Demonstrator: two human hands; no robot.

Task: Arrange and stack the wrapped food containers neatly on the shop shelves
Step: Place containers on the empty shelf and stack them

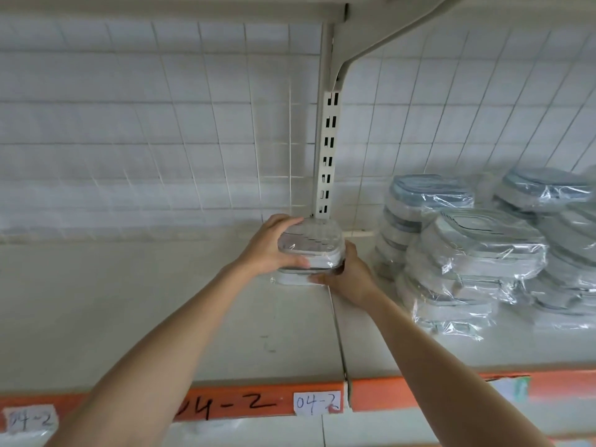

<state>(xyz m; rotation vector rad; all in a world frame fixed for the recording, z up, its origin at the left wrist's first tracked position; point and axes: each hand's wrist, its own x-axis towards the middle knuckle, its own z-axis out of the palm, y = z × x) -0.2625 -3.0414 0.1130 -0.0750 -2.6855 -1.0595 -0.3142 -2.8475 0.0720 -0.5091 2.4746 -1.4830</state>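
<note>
White shelf [129, 317], wire-grid back [161, 124], perhaps tiled.

Far-right container stacks [574, 221] — edge-cropped

This is looking like a shop or stockroom aisle. A white metal shelf [129, 317] is running across the view, its orange front strip [419, 393] carrying handwritten paper labels [317, 403] reading "04-2". A slotted upright post [327, 156] with a bracket is holding up another shelf above, and a wire grid back panel [161, 124] is standing behind. Identical plastic-wrapped containers [477, 246] are sitting piled in stacks on the right.
</note>
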